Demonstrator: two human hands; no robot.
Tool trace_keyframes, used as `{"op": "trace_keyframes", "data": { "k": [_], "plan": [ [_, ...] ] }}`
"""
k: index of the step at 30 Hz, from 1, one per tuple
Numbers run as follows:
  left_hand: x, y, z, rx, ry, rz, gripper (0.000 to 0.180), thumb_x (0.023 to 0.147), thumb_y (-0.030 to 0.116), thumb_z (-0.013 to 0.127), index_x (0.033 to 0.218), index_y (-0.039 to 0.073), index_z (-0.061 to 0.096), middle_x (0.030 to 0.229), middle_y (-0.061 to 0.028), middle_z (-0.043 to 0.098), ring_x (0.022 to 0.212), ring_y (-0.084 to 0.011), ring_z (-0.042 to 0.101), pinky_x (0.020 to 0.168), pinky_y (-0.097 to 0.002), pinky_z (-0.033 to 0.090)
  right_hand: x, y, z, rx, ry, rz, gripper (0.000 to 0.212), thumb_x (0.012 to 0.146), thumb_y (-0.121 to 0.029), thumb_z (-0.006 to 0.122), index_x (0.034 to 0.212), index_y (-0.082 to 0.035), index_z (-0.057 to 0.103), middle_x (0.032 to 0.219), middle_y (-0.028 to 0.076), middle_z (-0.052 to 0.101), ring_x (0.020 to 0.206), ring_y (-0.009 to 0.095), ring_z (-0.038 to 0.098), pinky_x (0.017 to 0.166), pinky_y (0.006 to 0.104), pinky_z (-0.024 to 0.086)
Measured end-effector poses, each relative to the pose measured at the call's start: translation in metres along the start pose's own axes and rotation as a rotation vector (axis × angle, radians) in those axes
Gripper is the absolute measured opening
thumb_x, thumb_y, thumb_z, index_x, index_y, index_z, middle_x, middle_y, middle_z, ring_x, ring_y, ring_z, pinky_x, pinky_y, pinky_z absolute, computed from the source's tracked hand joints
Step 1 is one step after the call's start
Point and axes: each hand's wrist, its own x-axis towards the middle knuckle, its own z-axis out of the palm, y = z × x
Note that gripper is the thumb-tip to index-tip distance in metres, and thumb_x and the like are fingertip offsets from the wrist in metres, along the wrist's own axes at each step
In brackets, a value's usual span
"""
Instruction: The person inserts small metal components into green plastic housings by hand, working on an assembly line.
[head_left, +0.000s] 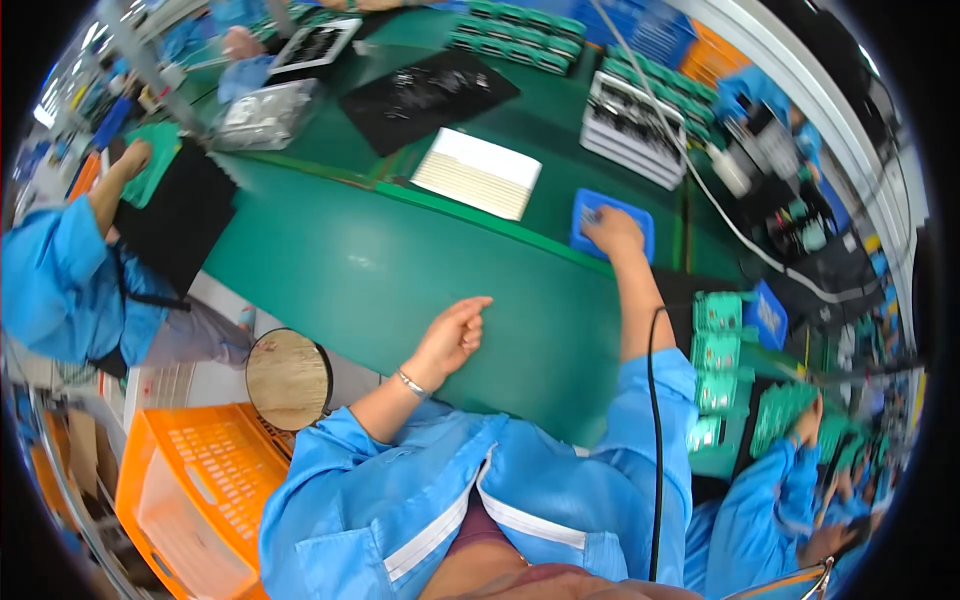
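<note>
My right hand (614, 234) reaches into a small blue tray (648, 222). Its fingertips are drawn together among small greyish pieces lying at the tray's left side. Whatever those fingers grip is too small to name. Over the green work surface (370, 270), my left hand (450, 342) hovers with curled fingers, thumb and index close together. I cannot make out anything between them. Beyond my hands lies a white and cream ruled sheet (478, 172), left of the blue tray.
A black sheet (430, 98) and clear plastic bags (268, 115) lie farther back. White trays of dark parts (632, 130) stand behind the blue tray. Green circuit boards (716, 350) line the right. An orange crate (215, 490) and round stool (288, 378) are left. Co-workers sit both sides.
</note>
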Motion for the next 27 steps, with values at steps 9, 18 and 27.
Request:
{"op": "trace_keyframes", "data": {
  "k": [9,18,27],
  "plan": [
    [0.022,0.0,0.017,-0.028,-0.006,0.042,0.018,0.09,0.014,0.047,0.104,0.005,0.051,0.06,0.0049,0.038,0.047,-0.005,0.029,0.041,-0.0186,0.025,0.011,0.036,0.016,0.127,0.21,-0.21,0.019,0.069,-0.014,0.056,0.082,-0.002,0.062,0.081,0.018,0.062,0.08,0.034,0.059,0.07,0.0412,0.046],
    [0.042,0.005,0.036,-0.12,-0.092,0.073,0.018,0.089,0.013,0.047,0.103,0.004,0.054,0.065,0.0024,0.048,0.055,-0.0065,0.045,0.046,-0.0189,0.037,0.008,0.052,0.027,0.182,0.318,-0.201,0.022,0.069,-0.008,0.057,0.089,-0.003,0.064,0.08,0.017,0.063,0.076,0.032,0.061,0.072,0.0377,0.048],
    [0.047,0.007,0.035,-0.071,-0.072,0.085,0.019,0.09,0.014,0.046,0.104,0.004,0.053,0.065,0.0027,0.048,0.055,-0.0061,0.045,0.047,-0.0188,0.037,0.019,0.05,0.017,-0.034,0.031,-0.116,0.026,0.063,-0.024,0.067,0.081,-0.006,0.065,0.083,0.015,0.064,0.082,0.031,0.061,0.074,0.0385,0.048]
  ]
}}
